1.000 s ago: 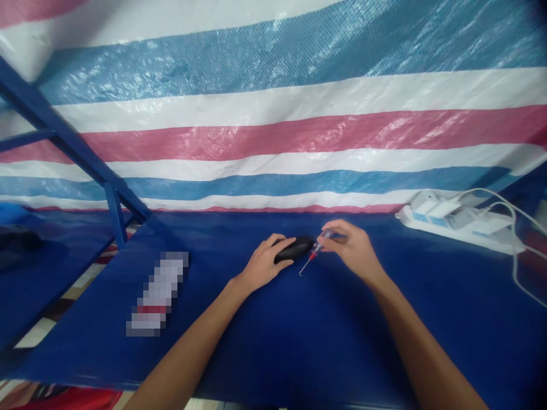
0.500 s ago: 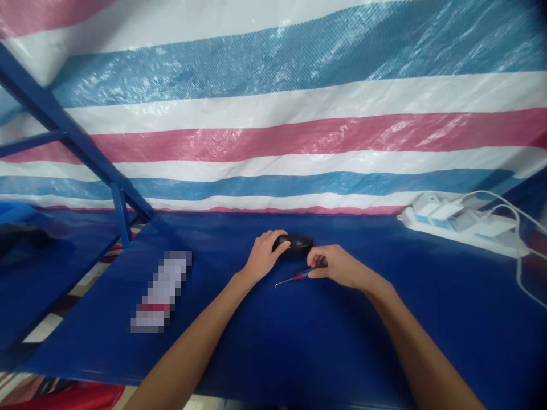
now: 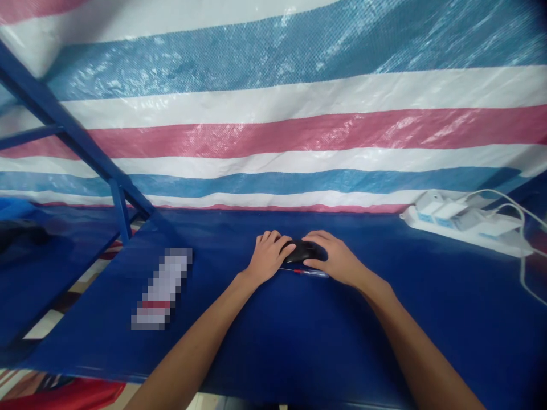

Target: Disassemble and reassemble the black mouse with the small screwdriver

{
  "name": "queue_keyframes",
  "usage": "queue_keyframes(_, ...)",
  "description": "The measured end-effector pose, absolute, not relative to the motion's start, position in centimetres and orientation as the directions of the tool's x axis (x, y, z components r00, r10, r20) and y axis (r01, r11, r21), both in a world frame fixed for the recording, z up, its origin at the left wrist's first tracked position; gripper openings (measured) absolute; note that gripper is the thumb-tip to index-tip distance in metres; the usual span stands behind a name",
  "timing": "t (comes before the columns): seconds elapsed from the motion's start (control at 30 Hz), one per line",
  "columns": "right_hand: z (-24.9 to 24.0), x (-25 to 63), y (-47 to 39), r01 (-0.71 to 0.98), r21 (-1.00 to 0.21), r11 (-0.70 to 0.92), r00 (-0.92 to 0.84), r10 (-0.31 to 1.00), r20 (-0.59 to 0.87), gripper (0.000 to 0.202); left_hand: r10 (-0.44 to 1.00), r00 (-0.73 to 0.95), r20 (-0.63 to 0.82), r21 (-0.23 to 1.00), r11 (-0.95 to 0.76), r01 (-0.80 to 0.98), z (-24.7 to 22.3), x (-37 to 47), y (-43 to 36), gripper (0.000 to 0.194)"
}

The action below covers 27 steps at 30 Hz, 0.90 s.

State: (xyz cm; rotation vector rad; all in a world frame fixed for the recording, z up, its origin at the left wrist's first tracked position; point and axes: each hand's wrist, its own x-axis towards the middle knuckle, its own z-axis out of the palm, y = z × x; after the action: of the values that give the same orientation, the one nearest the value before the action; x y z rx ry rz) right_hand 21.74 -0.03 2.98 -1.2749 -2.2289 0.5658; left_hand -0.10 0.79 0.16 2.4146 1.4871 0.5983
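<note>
Moved since the earlier frame: the screwdriver (image 3: pixel 314 273) is now lying on the blue tabletop (image 3: pixel 320 341), out of the right hand (image 3: pixel 339 259), and that hand is now meeting the black mouse (image 3: pixel 301 251). Landmark for all places: the mouse.

Listing, left to right:

- Blue metal frame (image 3: pixel 122 210): standing well to the left of the mouse.
- Pixelated item (image 3: pixel 162 290): lying left of the mouse and nearer the wearer; pale, 1 red band showing, any print being obscured.
- Left hand (image 3: pixel 267 256): curling around the mouse's left end, thumb resting along its near side.
- Mouse, 1 piece: sitting between the 2 hands, resting on or just above the tabletop; which, the view is not showing. Judged handling: probably light, stiff-shelled, smooth enough for slipping, moderately fragile. Best hold: the 2 narrow ends or the side edges.
- Screwdriver, 1 piece: lying just on the mouse's near side, thin shaft pointing left, red collar, clear handle; whether it is touching the mouse, cannot tell.
- Right hand: gripping the mouse's right end, fingers on the far side, thumb on the near.
- White power strip (image 3: pixel 465 230): lying well to the right of the mouse, bearing plugs and white cables (image 3: pixel 523 250).

Markings: pale blue patches are showing on the strip, too small for reading; no brand is showing legibly on the mouse or screwdriver.
</note>
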Motion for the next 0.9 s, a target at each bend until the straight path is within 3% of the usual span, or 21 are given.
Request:
queue_keyframes(0.13,2.0,21.6,0.2,0.659,-0.601,0.452,-0.453,0.877,0.163,0.046,0.860,0.475,0.186,0.522,-0.496,0.694,0.8,-0.5,0.8,0.040)
queue_keyframes(0.23,2.1,21.5,0.2,0.662,-0.605,0.442,-0.447,0.881,0.155,0.043,0.834,0.523,0.175,0.570,-0.519,0.637,1.0,-1.0,0.9,0.056)
queue_keyframes(0.53,2.9,21.4,-0.1,0.621,-0.652,0.435,-0.440,0.882,0.169,0.036,0.824,0.531,0.196,0.545,-0.542,0.640,1.3,-1.3,1.0,0.064)
queue_keyframes(0.9,2.9,21.5,-0.2,0.631,-0.662,0.405,-0.395,0.902,0.175,0.037,0.864,0.492,0.105,0.617,-0.445,0.649,1.3,-1.6,1.0,0.077)
